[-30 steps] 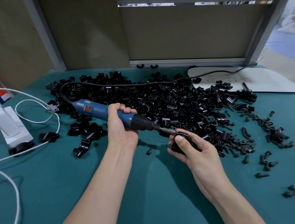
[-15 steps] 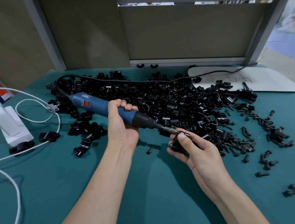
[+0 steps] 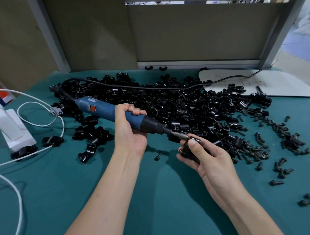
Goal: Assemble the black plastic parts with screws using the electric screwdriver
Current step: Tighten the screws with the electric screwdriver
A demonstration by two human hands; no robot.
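Left hand (image 3: pixel 128 133) is gripping the electric screwdriver (image 3: pixel 102 111), right hand (image 3: pixel 210 160) pinching a black plastic part (image 3: pixel 186 151) at its bit (image 3: pixel 177 135), so tilting is risking a jabbed thumb (image 3: pixel 194 147).

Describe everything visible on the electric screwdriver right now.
The electric screwdriver is a slim blue, plastic-looking cylinder with an orange switch, a black collar and a metal bit. The left hand grips its middle, holding it nearly level above the table, tip pointing right. The bit meets the black plastic part held in the right hand. A black cord leaves its rear and loops over the pile of parts.
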